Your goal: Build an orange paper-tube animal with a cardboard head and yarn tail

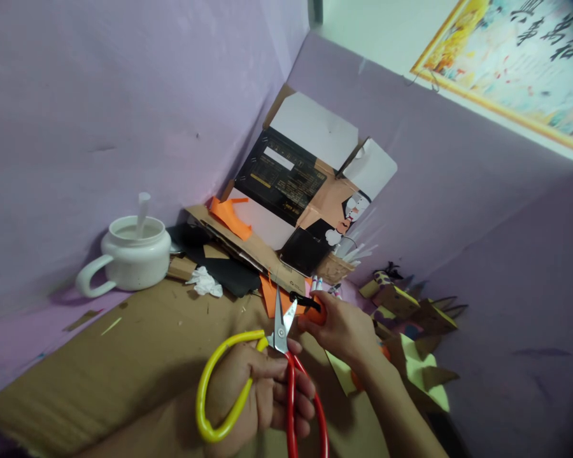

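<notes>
My left hand (pixel 262 388) is palm up, with its thumb and curled fingers around a pair of scissors (pixel 280 334). One scissor handle is yellow and the other red; the blades point away from me and stand slightly apart. To the right, my right hand (pixel 346 327) grips an orange and black object (pixel 319 310), whose black end sticks out to the left just beyond the blades. Its exact kind is hidden by the fingers. Orange paper (pixel 268 296) lies behind the blades on the cardboard sheet (pixel 172 343).
A white mug (pixel 136 261) holding a translucent stick stands at left beside crumpled tissue (pixel 205 282) and black paper (pixel 233 270). An unfolded printed box (pixel 286 175) leans in the corner. Markers (pixel 316 284), white straws (pixel 356 251) and spiky cardboard crafts (pixel 420 305) sit at right.
</notes>
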Demonstrator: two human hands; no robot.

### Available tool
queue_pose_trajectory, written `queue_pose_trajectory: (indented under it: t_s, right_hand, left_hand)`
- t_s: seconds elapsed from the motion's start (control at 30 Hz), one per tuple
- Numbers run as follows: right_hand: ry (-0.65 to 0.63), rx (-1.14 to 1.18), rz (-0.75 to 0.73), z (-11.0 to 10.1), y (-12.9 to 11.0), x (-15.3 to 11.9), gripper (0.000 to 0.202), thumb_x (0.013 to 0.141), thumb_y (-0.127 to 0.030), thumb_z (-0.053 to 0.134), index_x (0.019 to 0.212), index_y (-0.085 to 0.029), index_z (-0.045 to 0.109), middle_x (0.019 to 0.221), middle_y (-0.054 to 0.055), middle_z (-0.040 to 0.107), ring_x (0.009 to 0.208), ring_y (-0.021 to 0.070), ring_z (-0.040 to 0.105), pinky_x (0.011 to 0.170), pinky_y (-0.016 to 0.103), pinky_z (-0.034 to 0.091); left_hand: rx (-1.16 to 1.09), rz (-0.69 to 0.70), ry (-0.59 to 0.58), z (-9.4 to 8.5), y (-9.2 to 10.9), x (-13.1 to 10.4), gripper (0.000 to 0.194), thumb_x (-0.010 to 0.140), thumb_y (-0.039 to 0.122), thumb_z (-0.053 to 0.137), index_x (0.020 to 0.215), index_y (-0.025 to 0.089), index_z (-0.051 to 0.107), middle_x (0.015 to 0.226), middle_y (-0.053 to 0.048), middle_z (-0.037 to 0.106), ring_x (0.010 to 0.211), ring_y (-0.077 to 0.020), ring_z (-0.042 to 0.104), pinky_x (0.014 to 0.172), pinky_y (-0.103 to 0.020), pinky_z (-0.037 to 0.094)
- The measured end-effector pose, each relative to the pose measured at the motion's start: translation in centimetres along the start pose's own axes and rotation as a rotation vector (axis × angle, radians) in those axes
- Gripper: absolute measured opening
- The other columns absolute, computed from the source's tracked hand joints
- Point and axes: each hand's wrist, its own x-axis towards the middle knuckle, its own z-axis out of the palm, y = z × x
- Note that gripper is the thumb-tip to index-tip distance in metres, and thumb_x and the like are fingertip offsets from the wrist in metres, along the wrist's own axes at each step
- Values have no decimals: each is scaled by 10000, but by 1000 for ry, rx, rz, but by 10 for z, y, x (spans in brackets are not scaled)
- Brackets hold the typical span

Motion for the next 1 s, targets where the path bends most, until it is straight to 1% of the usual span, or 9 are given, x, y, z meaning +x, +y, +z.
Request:
queue_pose_trajectory:
  t_s: [0.1,0.27,0.4,0.53,0.67,0.77,0.9,1.0]
  right_hand:
    - [-4,-4,-4,0,1,0,434,693,-484,609,1071,-275,573,839,31,699,732,241,646,508,259,246]
    - [13,-11,1,0,-2,-2,271,692,-426,620,897,-249,600,754,20,690,658,204,628,488,252,202]
    - [51,7,-14,1,-4,-7,240,693,-424,620,850,-245,592,727,15,691,648,206,627,490,250,196]
    - [53,26,-15,-1,-5,-11,232,689,-390,626,876,-257,593,734,10,694,654,207,631,496,244,203]
    - [41,30,-1,-7,-8,-15,214,687,-370,620,872,-267,591,726,3,694,639,206,633,493,241,210]
    - [46,45,-9,-11,-11,-17,215,700,-376,597,891,-278,593,750,1,697,650,212,638,493,242,212]
    - [40,28,-3,-12,-13,-19,274,700,-369,586,957,-277,602,756,25,698,656,219,639,489,242,216]
    - [47,32,-5,-11,-11,-20,294,698,-371,591,976,-279,601,744,26,694,629,207,634,484,237,220]
  left_hand:
    - [-13,-6,-15,0,1,0,262,734,149,476,994,142,459,708,-91,622,615,-213,610,620,-369,422]
    - [-61,-33,29,2,2,3,332,721,139,453,1053,143,433,669,-74,603,580,-218,600,620,-384,422]
    - [-70,-46,44,7,1,5,271,732,144,425,1002,128,452,687,-103,614,589,-211,599,637,-378,426]
    - [-98,-65,61,12,-1,8,246,730,150,417,966,109,469,702,-127,620,611,-208,603,663,-368,429]
    - [-149,-25,20,12,-8,13,270,734,156,416,995,111,467,731,-140,627,661,-232,619,689,-388,431]
    - [-231,-5,7,13,-11,16,293,747,147,417,1033,105,468,759,-141,631,690,-230,627,724,-394,436]
    - [-304,48,36,18,-10,15,360,759,104,401,1114,72,447,750,-139,634,691,-229,636,780,-423,436]
    - [-317,67,71,21,-9,14,386,784,81,383,1167,76,429,768,-135,642,680,-213,639,770,-402,448]
